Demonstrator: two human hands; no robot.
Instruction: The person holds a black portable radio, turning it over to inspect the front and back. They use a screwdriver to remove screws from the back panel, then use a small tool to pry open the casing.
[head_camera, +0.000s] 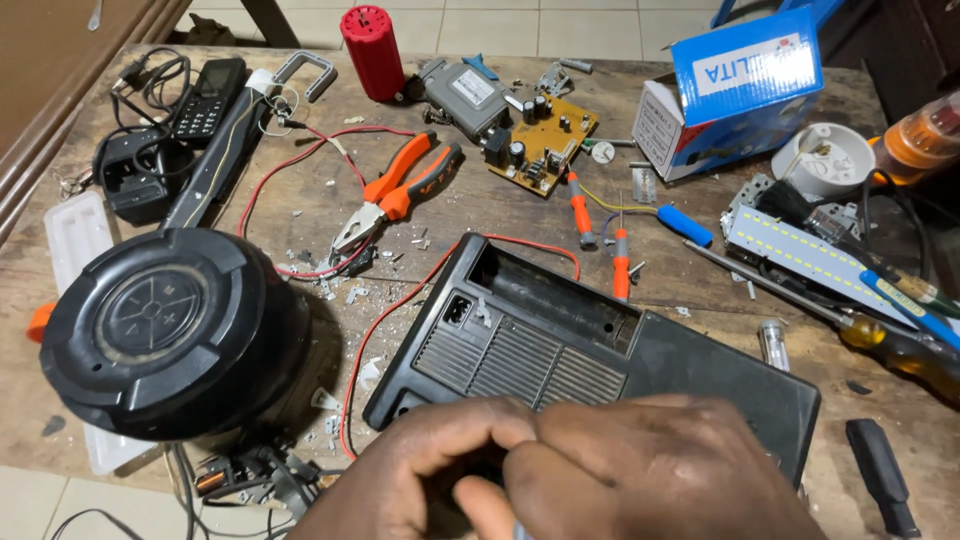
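Both hands meet at the near edge of the black radio case (600, 350), which lies back-up on the wooden table (300, 200). The left hand (420, 470) curls fingers inward; the right hand (650, 470) presses against it, knuckles up. What they grip is hidden.

two hands (560, 470), one black case (600, 350), one round speaker (165, 330), one pair of pliers (395, 195), one circuit board (545, 140), one blue box (730, 90), one phone (208, 95), one red cylinder (372, 38), two orange probes (581, 208).

Worn wooden table (300, 200) on a pale tiled floor (560, 25)
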